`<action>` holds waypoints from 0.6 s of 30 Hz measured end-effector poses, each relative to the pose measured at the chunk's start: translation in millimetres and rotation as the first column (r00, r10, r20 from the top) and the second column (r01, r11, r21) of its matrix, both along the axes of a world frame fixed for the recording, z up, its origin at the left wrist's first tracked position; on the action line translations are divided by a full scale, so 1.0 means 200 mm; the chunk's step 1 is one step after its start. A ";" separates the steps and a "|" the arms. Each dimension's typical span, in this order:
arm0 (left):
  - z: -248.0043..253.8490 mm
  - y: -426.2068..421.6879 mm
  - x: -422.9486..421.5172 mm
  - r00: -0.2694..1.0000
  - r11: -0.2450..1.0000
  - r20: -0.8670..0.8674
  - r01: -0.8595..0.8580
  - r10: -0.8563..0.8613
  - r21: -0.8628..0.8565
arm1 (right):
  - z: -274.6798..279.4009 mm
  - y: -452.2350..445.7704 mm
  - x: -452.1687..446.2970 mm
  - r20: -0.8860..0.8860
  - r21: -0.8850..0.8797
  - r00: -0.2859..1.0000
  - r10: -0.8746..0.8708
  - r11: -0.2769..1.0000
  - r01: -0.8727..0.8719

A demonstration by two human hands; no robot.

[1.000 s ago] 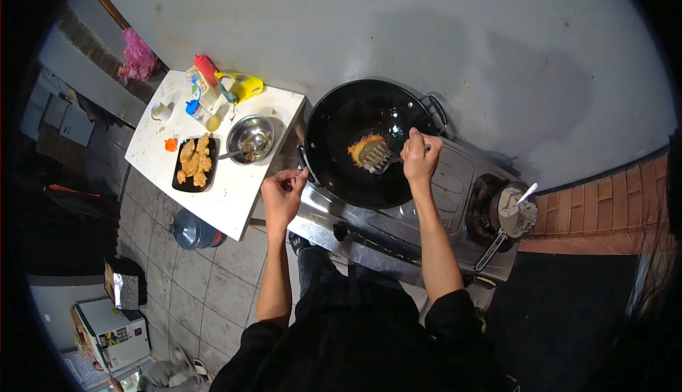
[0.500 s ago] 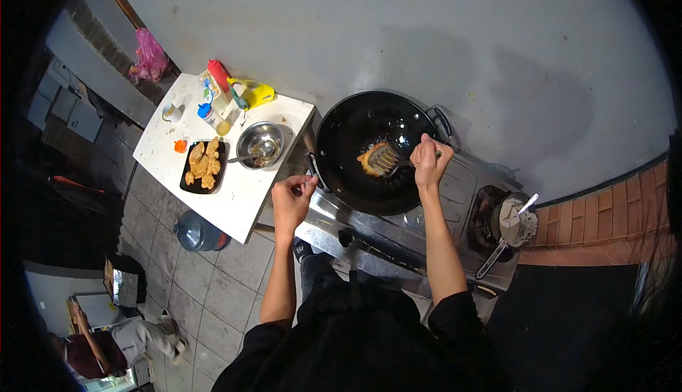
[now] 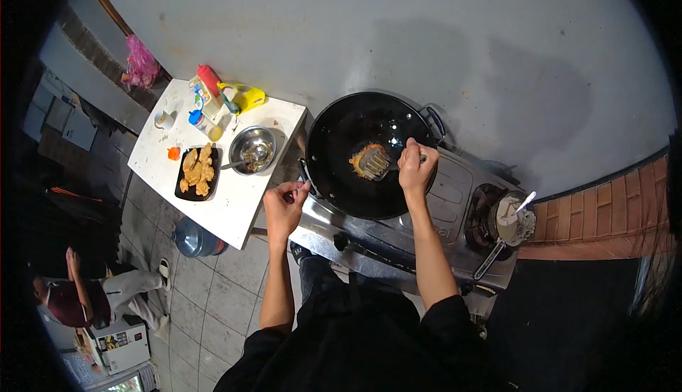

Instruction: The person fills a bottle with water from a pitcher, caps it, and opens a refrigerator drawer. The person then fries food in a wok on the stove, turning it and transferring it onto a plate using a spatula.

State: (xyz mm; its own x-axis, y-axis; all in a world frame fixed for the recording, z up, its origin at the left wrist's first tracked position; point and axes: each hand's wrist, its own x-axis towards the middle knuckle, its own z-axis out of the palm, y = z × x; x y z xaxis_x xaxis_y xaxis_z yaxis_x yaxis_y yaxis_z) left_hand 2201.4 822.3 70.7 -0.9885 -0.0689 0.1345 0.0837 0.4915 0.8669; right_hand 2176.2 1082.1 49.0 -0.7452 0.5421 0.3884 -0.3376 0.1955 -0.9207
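A large black wok sits on the metal stove. My right hand is closed around the handle of a slotted spatula, reaching over the wok. The slotted head rests against a browned piece of food at the bottom of the wok and partly covers it. Beside the wok's left side, my left hand is closed, its fingertips pinching at the left wok handle. Shiny oil shows inside the wok.
A white table at the left holds a black tray of battered pieces, a steel bowl and bottles. A small pan stands on the right burner. A water jug and another person are at lower left.
The spatula head and the food piece have shifted slightly left in view along with the whole scene. My left hand stays at the wok handle. The other person has moved.
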 end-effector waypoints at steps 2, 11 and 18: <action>-0.01 -0.01 0.00 1.000 1.000 -0.015 0.015 -0.015 -0.009 | -0.01 0.00 -0.02 0.034 0.026 0.999 -0.014 1.000 0.013; -0.01 -0.01 -0.01 1.000 1.000 0.027 -0.002 0.002 -0.006 | 0.01 0.00 -0.01 0.046 0.052 0.998 0.037 0.998 -0.040; -0.01 0.00 0.00 1.000 1.000 0.006 0.003 -0.003 -0.013 | -0.02 0.05 -0.03 0.068 0.017 0.993 0.099 0.995 -0.101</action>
